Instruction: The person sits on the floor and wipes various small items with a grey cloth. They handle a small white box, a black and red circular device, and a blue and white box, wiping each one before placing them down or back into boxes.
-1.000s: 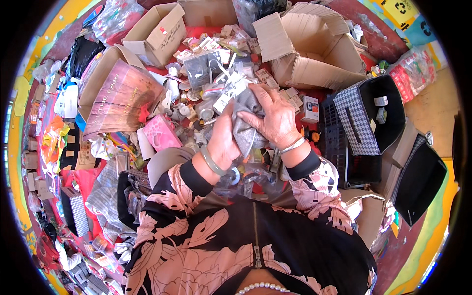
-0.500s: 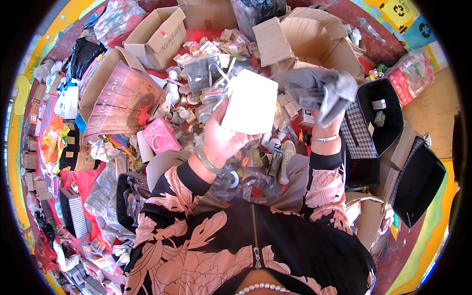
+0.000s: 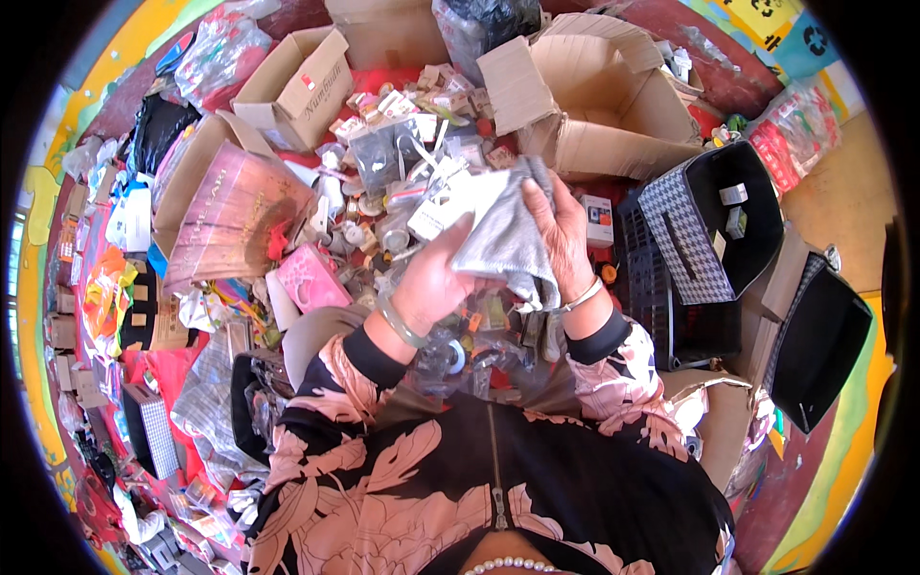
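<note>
Right over my lap, just in front of the big open cardboard box [image 3: 613, 105], I've got both hands on a grey cloth pouch [image 3: 508, 235]. My left hand [image 3: 431, 283] is closed around its lower left corner, thumb and fingers pinching the fabric along with what looks like a white card or small white packet [image 3: 450, 201] poking out on that side. Can't tell if the white thing is inside the pouch or just pressed against it. My right hand [image 3: 565, 235] lies flat along the pouch's right edge, fingers stretched out and pressing on the cloth rather than clenched, so it's more of a steadying hold than a real grip.

So the pouch is up off the pile, held between both hands, nearer to me than the cardboard box and just left of the checkered black bin [image 3: 700, 230].

How far along am I? Honestly I'd say mid-way on this one piece: it's picked up and I'm handling it, but it isn't set down in any box or bin. And the heap of small packets and jars [image 3: 383, 182], left of the cardboard box, looks barely dented, with loads of loose stuff lying there. The checkered bin only has a couple of small white things in it, so my guess is most of the sorting is ahead of me.
</note>
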A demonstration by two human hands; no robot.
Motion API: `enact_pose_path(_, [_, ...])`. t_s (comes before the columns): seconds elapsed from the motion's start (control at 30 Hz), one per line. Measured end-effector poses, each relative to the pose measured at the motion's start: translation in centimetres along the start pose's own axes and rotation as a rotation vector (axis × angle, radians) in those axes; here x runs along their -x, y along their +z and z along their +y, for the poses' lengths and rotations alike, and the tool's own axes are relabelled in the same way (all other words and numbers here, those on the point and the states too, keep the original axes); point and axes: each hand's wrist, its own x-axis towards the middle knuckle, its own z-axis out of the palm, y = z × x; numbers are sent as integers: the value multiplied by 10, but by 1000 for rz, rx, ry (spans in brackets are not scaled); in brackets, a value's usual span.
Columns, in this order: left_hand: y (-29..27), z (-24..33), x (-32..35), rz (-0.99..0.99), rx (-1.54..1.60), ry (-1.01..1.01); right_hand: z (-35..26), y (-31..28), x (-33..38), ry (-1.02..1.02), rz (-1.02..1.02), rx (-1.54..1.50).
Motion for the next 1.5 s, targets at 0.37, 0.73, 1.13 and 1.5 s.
enact_pose_path(0.37, [23, 26, 10, -44, -586, 399, 39, -63, -27, 206, 19, -1087])
enact_pose_path(0.73, [18, 25, 15, 33, -1697, 706, -29, -8, 21, -386, -347, 362])
enact_pose_path(1.13, [31, 24, 17, -120, -1713, 699, 51, -22, -6, 339, 22, -60])
enact_pose_path(1.5, [-7, 23, 10, 120, 88, 302, 28, -24, -8, 357, 56, -934])
